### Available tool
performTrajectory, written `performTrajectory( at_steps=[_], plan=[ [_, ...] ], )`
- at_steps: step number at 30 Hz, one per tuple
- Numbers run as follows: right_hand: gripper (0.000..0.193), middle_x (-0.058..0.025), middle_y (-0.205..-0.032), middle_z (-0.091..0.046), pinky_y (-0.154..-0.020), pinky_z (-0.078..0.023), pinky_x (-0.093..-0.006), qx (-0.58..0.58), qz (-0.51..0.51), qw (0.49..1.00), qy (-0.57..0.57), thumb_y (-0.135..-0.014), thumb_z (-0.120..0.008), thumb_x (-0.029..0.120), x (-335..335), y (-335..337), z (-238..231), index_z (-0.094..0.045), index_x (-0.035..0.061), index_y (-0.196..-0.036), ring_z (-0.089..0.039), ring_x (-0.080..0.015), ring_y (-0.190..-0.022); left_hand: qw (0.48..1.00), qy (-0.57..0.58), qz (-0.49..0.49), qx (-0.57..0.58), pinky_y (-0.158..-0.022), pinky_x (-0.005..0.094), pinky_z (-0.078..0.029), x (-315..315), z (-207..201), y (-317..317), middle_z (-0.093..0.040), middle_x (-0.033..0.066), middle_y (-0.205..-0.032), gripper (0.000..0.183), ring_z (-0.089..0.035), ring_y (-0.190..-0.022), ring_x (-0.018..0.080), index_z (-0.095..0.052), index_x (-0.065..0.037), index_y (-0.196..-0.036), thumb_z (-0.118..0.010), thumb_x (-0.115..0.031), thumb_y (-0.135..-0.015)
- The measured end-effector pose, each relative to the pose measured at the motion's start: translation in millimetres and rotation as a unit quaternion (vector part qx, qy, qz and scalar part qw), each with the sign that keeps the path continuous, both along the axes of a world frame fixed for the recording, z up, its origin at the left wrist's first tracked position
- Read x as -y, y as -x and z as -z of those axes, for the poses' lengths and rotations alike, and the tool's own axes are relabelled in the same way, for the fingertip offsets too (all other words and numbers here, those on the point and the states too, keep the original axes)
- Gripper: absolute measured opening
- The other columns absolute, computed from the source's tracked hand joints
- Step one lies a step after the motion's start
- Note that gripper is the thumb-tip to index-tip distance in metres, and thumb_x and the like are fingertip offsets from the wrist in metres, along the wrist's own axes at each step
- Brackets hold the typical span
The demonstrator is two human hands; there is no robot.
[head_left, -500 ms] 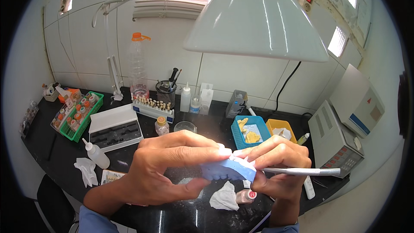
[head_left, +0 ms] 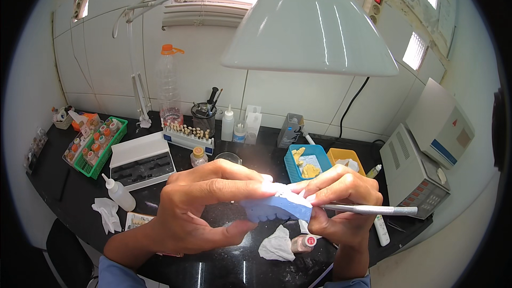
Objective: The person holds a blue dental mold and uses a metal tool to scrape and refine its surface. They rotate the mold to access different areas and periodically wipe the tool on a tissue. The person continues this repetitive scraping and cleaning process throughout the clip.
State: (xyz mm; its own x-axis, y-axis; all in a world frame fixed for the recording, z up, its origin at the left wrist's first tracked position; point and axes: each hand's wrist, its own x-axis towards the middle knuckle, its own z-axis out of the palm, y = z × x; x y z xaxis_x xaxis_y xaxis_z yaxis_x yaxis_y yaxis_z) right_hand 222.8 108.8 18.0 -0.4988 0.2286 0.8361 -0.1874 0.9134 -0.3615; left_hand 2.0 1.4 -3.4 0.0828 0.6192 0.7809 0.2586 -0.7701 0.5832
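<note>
Between my hands, over the near part of the black bench, is a blue dental model [head_left: 274, 210] with tooth shapes along its lower edge and whitish teeth on top. My left hand [head_left: 200, 202] grips its left end, fingers above and thumb below. My right hand [head_left: 345, 192] closes on its right end, thumb and fingertips against it. A silver-handled tool [head_left: 381, 210] also sits in my right hand, pointing out to the right; its tip is hidden. Beneath the model lie a crumpled white tissue [head_left: 276, 244] and a small bottle of pinkish powder [head_left: 303, 243].
A large white lamp shade [head_left: 309, 26] hangs overhead. To the left are a squeeze bottle [head_left: 120, 196], an open case [head_left: 141, 166] and a green basket of jars [head_left: 101, 148]. Blue [head_left: 294, 166] and yellow baskets [head_left: 341, 154] stand behind my right hand, a machine [head_left: 410, 168] farther right.
The dental model has shifted slightly left and tipped a little, showing more of its blue side. Both hands keep their grip. The whole view has shifted slightly.
</note>
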Motion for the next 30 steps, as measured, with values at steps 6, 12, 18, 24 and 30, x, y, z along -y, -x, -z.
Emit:
performTrajectory(
  at_steps=[6, 12, 18, 24, 30],
  plan=[
    [0.027, -0.0102, -0.084, -0.075, -0.067, -0.059, -0.0279, 0.003, 0.001, 1.000, -0.011, -0.063, -0.079, -0.008, -0.8, -1.0, -1.7, -0.069, 0.0056, -0.083, -0.076, -0.0202, -0.079, 1.000, -0.001, 0.001, -0.004, -0.097, 0.0468, -0.057, -1.3, 0.5, 0.4, -0.068, 0.0183, -0.107, 0.039, -0.070, -0.107, 0.0332, -0.074, -0.001, -0.111, -0.083, 0.001, -0.073],
    [0.027, -0.0098, -0.083, -0.075, -0.067, -0.059, -0.0280, 0.004, 0.002, 1.000, -0.019, -0.063, -0.079, -0.008, -2.0, -1.4, -2.1, -0.069, 0.0058, -0.084, -0.076, -0.0202, -0.080, 1.000, 0.009, 0.007, 0.007, -0.097, 0.0463, -0.057, -1.5, 1.7, 0.0, -0.068, 0.0184, -0.108, 0.040, -0.070, -0.109, 0.0341, -0.073, -0.001, -0.112, -0.083, 0.002, -0.073],
    [0.028, -0.0096, -0.083, -0.075, -0.067, -0.060, -0.0283, 0.006, -0.001, 1.000, -0.015, -0.063, -0.078, -0.009, -2.0, -1.8, -2.1, -0.069, 0.0059, -0.084, -0.076, -0.0200, -0.079, 1.000, 0.012, 0.017, 0.015, -0.097, 0.0461, -0.057, -1.9, 2.2, 0.4, -0.068, 0.0188, -0.108, 0.041, -0.069, -0.110, 0.0344, -0.073, -0.001, -0.113, -0.082, 0.003, -0.073],
    [0.022, -0.0104, -0.075, -0.071, -0.064, -0.062, -0.0320, -0.009, -0.012, 1.000, -0.010, -0.066, -0.073, -0.010, -4.4, 0.3, -1.0, -0.063, 0.0039, -0.080, -0.074, -0.0218, -0.071, 0.999, 0.019, 0.020, 0.026, -0.097, 0.0460, -0.057, -2.3, 3.6, 1.5, -0.068, 0.0191, -0.109, 0.043, -0.069, -0.110, 0.0342, -0.073, -0.001, -0.114, -0.081, 0.003, -0.073],
    [0.024, -0.0110, -0.079, -0.072, -0.066, -0.062, -0.0315, -0.013, -0.034, 0.999, 0.017, -0.065, -0.075, -0.010, -4.4, 2.1, 2.5, -0.066, 0.0036, -0.082, -0.075, -0.0217, -0.075, 1.000, 0.007, 0.006, 0.008, -0.096, 0.0463, -0.057, -1.2, 1.1, 2.8, -0.069, 0.0187, -0.109, 0.042, -0.069, -0.110, 0.0341, -0.074, -0.003, -0.115, -0.082, 0.001, -0.074]
  ],
)
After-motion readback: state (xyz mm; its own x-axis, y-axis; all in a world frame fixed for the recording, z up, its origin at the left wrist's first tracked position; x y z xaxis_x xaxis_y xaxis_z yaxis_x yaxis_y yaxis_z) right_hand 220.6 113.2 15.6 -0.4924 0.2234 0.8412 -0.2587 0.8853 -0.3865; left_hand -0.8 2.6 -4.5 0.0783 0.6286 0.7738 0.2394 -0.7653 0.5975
